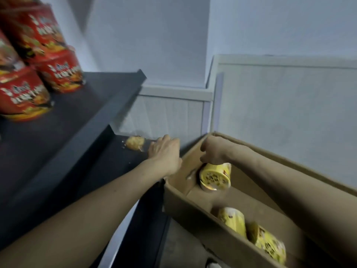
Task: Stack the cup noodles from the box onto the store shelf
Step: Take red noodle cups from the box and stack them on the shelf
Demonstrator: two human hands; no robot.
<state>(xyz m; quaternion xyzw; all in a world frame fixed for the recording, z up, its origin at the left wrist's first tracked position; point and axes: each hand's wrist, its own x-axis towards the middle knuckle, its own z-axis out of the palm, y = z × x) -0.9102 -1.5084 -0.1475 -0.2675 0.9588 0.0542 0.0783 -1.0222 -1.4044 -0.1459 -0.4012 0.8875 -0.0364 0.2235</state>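
An open cardboard box (pixel 190 217) sits at the right. My right hand (pixel 214 151) reaches into its far end and grips a yellow cup noodle (pixel 215 176) that is tilted with its lid towards me. Two more yellow cups (pixel 232 219) (pixel 270 246) lie lower in the box. My left hand (pixel 164 151) is stretched out, palm down, over the dark lower shelf (pixel 116 159), right beside a yellow cup noodle (pixel 135 143) standing there. Its fingers bend downward and their tips are hidden, so I cannot tell whether it holds anything.
Red cup noodles (pixel 58 72) stand stacked on the dark upper shelf (pixel 81 113) at the left, whose front lip overhangs the lower shelf. A pale wall and panelling (pixel 280 105) lie behind the box. Floor shows between shelf and box.
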